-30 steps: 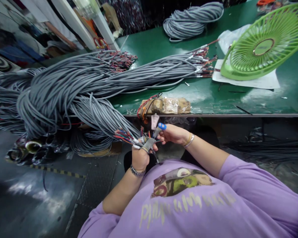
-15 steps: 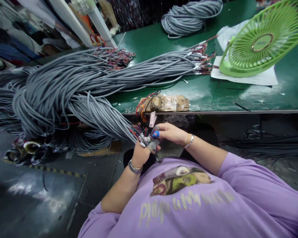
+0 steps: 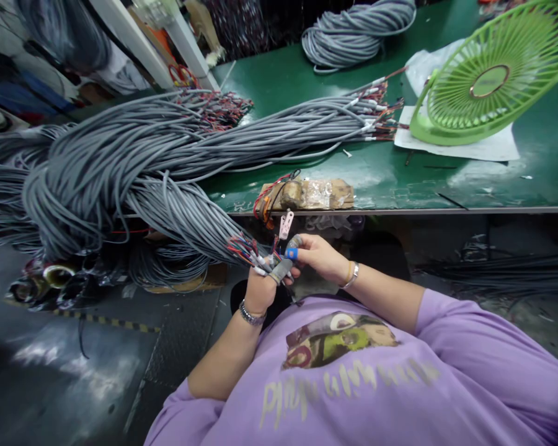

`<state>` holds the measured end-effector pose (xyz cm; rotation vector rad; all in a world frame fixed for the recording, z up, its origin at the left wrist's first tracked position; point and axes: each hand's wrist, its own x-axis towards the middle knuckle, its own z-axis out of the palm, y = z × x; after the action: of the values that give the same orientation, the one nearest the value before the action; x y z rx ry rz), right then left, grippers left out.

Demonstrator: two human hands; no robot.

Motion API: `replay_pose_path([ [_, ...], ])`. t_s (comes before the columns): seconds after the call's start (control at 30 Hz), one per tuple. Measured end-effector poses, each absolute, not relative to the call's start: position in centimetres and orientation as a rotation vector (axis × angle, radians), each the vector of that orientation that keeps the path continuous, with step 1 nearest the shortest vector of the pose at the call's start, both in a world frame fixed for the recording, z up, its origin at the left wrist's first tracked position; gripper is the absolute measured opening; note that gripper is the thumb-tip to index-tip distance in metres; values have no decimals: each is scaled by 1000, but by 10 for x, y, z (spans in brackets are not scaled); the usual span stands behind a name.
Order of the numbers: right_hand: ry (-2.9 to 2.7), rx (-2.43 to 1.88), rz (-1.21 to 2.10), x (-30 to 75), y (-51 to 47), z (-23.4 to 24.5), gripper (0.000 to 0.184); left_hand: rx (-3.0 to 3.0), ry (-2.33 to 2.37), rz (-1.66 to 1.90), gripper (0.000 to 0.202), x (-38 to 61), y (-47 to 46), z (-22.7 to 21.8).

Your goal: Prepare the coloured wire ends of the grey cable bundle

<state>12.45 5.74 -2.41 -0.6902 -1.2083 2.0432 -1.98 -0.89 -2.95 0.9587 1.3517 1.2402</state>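
Observation:
My left hand (image 3: 261, 287), with a taped thumb and a wristwatch, is closed around the stripped ends of a thick bundle of grey cables (image 3: 134, 179) that drapes off the green bench (image 3: 400, 179) to the left. The coloured inner wires (image 3: 246, 249) fan out just above that fist. My right hand (image 3: 317, 255), with blue and grey finger wraps and a bracelet, pinches at those wire ends right beside the left thumb. Both hands are held in front of my purple shirt, below the bench's front edge.
A taped brown block with red wires (image 3: 307, 193) sits on the bench edge above my hands, a small white tag (image 3: 286, 224) hanging from it. A green fan (image 3: 488, 77) stands at the right on white paper. A coiled grey cable (image 3: 356, 31) lies at the back.
My right hand has come down and in toward the left thumb, closing on the wire ends. The left fist has shifted slightly with the bundle.

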Motion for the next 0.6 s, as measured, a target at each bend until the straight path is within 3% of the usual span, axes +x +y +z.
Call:
replay_pose_path([
  [0.6, -1135, -733, 2076, 126, 67, -27, 42, 752, 1355, 1565, 27, -7, -10, -17],
])
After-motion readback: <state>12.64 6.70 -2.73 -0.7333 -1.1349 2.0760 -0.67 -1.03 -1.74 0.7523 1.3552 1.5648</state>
